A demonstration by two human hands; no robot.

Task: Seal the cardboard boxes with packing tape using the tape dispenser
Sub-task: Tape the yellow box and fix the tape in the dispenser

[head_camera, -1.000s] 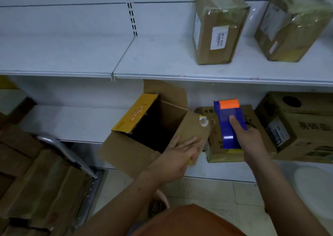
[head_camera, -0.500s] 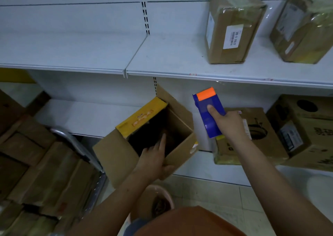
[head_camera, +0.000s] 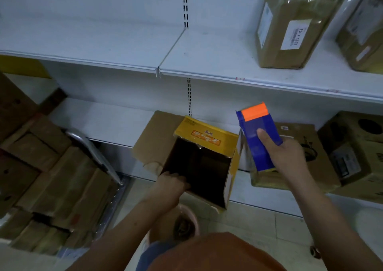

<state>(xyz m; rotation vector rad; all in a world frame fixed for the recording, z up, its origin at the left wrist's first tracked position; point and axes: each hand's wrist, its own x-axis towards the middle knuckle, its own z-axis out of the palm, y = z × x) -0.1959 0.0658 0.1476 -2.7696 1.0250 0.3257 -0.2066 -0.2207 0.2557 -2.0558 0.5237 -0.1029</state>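
Note:
An open cardboard box (head_camera: pixel 199 146) with a yellow printed flap hangs in front of the lower shelf, its dark inside facing me. My left hand (head_camera: pixel 170 184) grips its near-left rim, fingers curled over the edge. My right hand (head_camera: pixel 290 154) holds a blue tape dispenser (head_camera: pixel 259 140) with an orange front, upright, just right of the box, thumb on its face. Behind that hand a brown box (head_camera: pixel 306 146) sits on the lower shelf.
Two taped boxes (head_camera: pixel 290 26) stand on the upper shelf (head_camera: pixel 207 53) at right. Another brown box (head_camera: pixel 356 152) sits at far right below. A cart with stacked flattened cartons (head_camera: pixel 51 177) is at left. A pink bucket (head_camera: pixel 186 225) stands on the floor.
The open box has turned so its opening faces me, and my left hand shifted from the box's side to its near rim. The dispenser has moved a little right of it.

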